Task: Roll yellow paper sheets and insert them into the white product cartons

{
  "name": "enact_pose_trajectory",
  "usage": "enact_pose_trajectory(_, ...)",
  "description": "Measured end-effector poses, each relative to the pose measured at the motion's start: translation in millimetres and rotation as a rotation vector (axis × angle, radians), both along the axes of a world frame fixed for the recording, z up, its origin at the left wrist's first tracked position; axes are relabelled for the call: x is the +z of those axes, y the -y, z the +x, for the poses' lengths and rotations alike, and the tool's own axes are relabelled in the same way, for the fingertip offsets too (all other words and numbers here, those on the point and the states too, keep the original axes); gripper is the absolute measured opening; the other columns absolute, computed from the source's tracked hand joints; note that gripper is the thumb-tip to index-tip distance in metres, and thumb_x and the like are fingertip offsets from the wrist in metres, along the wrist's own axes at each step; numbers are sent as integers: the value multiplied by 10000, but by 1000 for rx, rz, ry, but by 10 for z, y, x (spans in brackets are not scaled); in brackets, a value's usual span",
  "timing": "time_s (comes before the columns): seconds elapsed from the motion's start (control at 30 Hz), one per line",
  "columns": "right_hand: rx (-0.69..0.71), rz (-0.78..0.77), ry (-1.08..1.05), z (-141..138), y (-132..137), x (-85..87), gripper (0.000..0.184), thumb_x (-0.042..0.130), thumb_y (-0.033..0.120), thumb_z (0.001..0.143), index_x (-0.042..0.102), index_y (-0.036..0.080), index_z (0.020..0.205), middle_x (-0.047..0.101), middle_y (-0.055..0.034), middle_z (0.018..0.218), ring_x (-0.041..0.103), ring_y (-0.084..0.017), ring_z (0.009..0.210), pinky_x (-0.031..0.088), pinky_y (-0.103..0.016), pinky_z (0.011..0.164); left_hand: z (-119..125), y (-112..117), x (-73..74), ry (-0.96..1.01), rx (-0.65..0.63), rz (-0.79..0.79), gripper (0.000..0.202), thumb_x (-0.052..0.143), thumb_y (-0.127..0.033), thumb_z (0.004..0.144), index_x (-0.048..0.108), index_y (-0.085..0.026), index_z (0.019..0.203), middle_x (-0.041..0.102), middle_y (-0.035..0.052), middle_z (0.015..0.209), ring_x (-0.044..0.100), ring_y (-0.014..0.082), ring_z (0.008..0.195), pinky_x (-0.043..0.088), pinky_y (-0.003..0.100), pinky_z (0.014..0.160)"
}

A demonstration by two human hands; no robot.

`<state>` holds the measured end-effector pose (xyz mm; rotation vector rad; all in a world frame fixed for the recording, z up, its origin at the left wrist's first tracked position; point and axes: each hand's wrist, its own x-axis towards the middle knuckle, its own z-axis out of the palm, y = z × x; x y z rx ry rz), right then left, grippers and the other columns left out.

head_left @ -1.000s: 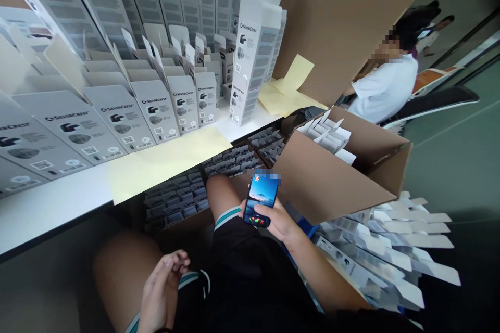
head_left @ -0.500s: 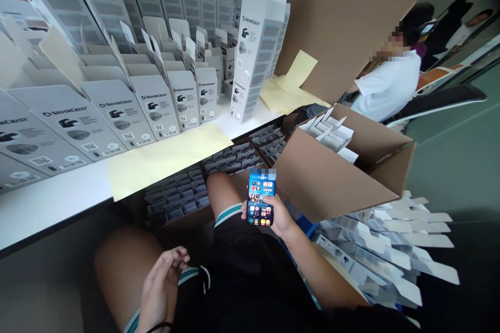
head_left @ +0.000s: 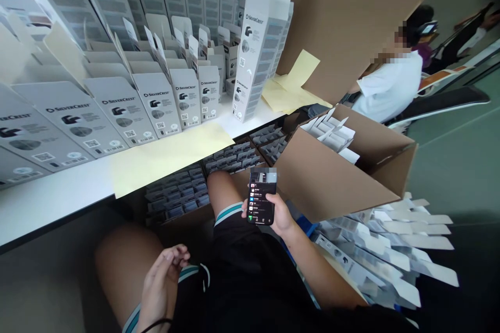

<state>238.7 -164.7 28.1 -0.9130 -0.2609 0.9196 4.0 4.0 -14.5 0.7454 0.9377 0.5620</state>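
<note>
My right hand (head_left: 279, 216) is wrapped around a smartphone (head_left: 262, 196) held upright above my right knee, its screen showing a dark list. My left hand (head_left: 162, 283) rests on my left thigh with the fingers loosely curled and nothing in them. I sit in black shorts with teal-striped hems, facing a white table (head_left: 50, 203).
Rows of grey-white SilverCrest cartons (head_left: 156, 104) stand on the table with a yellow paper sheet (head_left: 167, 153). An open cardboard box (head_left: 336, 171) sits to the right, flat folded cartons (head_left: 390, 244) piled below it. Trays of dark items (head_left: 175, 195) lie under the table. A person in white (head_left: 390, 86) sits beyond.
The phone screen went from a call screen, to a home screen with app icons, to a dark list. My hands have barely moved.
</note>
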Motion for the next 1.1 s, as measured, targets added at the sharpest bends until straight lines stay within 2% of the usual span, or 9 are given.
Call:
enact_pose_trajectory(0.17,-11,-14,7,-9,-9,18,404,608,453,821,665,134,1063,777,-130,844,763,-308,792,607,-487,782,13,0,12,-9,0,-3,399,922,-480,553,723,-167,698,706,33,813,626,164,751,550,225,635)
enact_pose_trajectory(0.5,-4,-34,-42,-4,-13,23,485,602,543,829,660,135,1085,775,-140,881,758,-322,874,605,-484,800,13,-8,0,-14,7,-13,386,914,-464,557,719,-161,697,709,34,806,636,162,728,545,228,622)
enact_pose_trajectory(0.83,-11,-51,-60,-16,-19,-5,495,618,566,829,687,128,1048,776,-122,811,766,-304,798,605,-461,797,15,-10,-15,-16,6,-30,406,928,-481,538,725,-164,690,711,35,803,635,163,736,551,229,635)
enact_pose_trajectory(1.1,1,-62,-44,1,-15,-36,528,604,581,839,667,138,1120,780,-119,829,769,-304,778,609,-462,773,14,-23,-24,-15,-1,-31,421,935,-489,515,721,-166,680,707,30,791,629,159,726,544,221,618)
